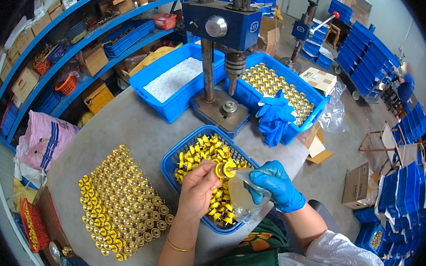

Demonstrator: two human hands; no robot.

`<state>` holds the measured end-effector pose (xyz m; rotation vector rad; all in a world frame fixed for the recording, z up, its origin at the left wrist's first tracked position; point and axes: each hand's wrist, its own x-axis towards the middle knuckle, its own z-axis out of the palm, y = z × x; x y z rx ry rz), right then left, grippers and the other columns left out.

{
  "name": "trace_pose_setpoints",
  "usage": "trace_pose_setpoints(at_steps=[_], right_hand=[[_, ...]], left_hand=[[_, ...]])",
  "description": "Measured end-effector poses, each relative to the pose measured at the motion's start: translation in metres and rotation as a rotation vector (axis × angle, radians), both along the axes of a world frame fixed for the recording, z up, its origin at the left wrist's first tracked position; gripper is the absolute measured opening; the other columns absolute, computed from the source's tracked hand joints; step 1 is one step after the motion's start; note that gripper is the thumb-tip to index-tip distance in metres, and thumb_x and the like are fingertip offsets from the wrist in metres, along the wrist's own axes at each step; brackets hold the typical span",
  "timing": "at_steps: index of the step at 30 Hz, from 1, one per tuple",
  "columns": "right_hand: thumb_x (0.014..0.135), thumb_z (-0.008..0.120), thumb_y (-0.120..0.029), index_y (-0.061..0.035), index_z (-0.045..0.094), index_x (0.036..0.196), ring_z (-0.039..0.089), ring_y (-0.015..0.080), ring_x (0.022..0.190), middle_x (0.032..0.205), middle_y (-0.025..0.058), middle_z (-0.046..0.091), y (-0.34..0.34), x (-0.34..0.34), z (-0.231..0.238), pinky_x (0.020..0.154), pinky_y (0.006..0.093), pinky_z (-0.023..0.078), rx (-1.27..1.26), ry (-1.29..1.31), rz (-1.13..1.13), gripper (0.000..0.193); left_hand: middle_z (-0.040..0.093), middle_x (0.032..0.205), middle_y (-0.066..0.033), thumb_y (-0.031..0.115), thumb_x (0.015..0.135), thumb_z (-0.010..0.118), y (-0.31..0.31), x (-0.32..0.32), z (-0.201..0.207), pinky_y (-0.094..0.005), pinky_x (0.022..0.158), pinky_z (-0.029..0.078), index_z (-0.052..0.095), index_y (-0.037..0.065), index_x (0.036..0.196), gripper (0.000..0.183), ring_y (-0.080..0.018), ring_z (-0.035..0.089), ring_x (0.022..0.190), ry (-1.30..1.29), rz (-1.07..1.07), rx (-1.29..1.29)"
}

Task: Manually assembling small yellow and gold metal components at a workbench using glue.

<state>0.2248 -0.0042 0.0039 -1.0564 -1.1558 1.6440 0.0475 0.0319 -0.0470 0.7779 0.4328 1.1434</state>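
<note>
My bare left hand (197, 189) pinches a round yellow part with a metal centre (225, 169) between thumb and fingers. Opposite it, my right hand (278, 184), in a blue glove, grips a translucent plastic squeeze bottle (243, 194) whose narrow tip meets or nearly meets the part. Both hands are over a blue basket (166, 161) heaped with loose yellow parts (214, 147). To the left, many yellow and brass-coloured parts (126, 198) stand in tight rows on the grey table (67, 168).
A blue bench press (222, 23) stands behind the basket. Beside it are a blue tub with a white liner (172, 81) and another tub (279, 54) of brass-coloured parts, with blue gloves (275, 116) over its edge. Shelves (104, 66) line the left; a person (406, 87) is far right.
</note>
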Motion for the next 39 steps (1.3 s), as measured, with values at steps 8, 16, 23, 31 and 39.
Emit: trace_pose_setpoints(at_steps=[8, 16, 23, 31, 39], right_hand=[[0.077, 0.054, -0.02, 0.0037, 0.06, 0.086, 0.051, 0.0081, 0.057, 0.065, 0.0045, 0.058, 0.0, 0.0, -0.003, 0.052, 0.0206, 0.041, 0.008, 0.042, -0.011, 0.026], [0.076, 0.053, -0.02, 0.0025, 0.061, 0.076, 0.05, 0.0079, 0.055, 0.06, 0.004, 0.056, -0.002, -0.001, 0.002, 0.05, 0.0203, 0.039, 0.014, 0.017, -0.021, 0.023], [0.071, 0.053, -0.033, 0.006, 0.057, 0.065, 0.051, 0.0141, 0.045, 0.052, 0.0097, 0.054, -0.003, -0.009, -0.011, 0.043, 0.0228, 0.038, 0.082, 0.089, -0.203, 0.039], [0.085, 0.032, -0.034, -0.0108, 0.042, 0.052, 0.029, 0.0122, 0.037, 0.04, -0.0013, 0.033, -0.001, -0.023, -0.018, 0.048, 0.0269, 0.025, -0.037, 0.142, -0.595, 0.042], [0.087, 0.03, -0.032, -0.0098, 0.042, 0.052, 0.029, 0.0113, 0.037, 0.038, -0.0011, 0.033, 0.009, -0.011, -0.033, 0.056, 0.0257, 0.029, 0.218, 0.277, -0.123, 0.042]], left_hand=[[0.048, 0.077, -0.0011, 0.008, 0.082, 0.045, 0.0, -0.002, -0.001, -0.0198, 0.056, 0.031, 0.052, 0.0, 0.091, 0.014, -0.0072, 0.038, 0.063, -0.049, -0.039, -0.048], [0.046, 0.075, -0.0006, 0.008, 0.081, 0.046, 0.001, -0.002, -0.001, -0.0205, 0.055, 0.031, 0.051, -0.001, 0.09, 0.014, -0.008, 0.037, 0.062, -0.036, -0.098, -0.023], [0.043, 0.08, -0.0009, 0.003, 0.077, 0.054, -0.013, -0.071, 0.005, -0.0193, 0.063, 0.035, 0.054, 0.001, 0.084, 0.008, -0.0075, 0.042, 0.071, 0.43, 0.193, 0.221], [0.045, 0.075, -0.0038, 0.002, 0.064, 0.065, -0.131, -0.208, 0.023, -0.024, 0.062, 0.037, 0.059, 0.002, 0.072, 0.011, -0.0149, 0.044, 0.07, 1.469, 0.841, 0.178], [0.044, 0.07, -0.0038, 0.007, 0.064, 0.066, -0.179, -0.23, -0.015, -0.0249, 0.056, 0.036, 0.061, 0.002, 0.072, 0.01, -0.0148, 0.044, 0.065, 1.719, 1.103, -0.112]])
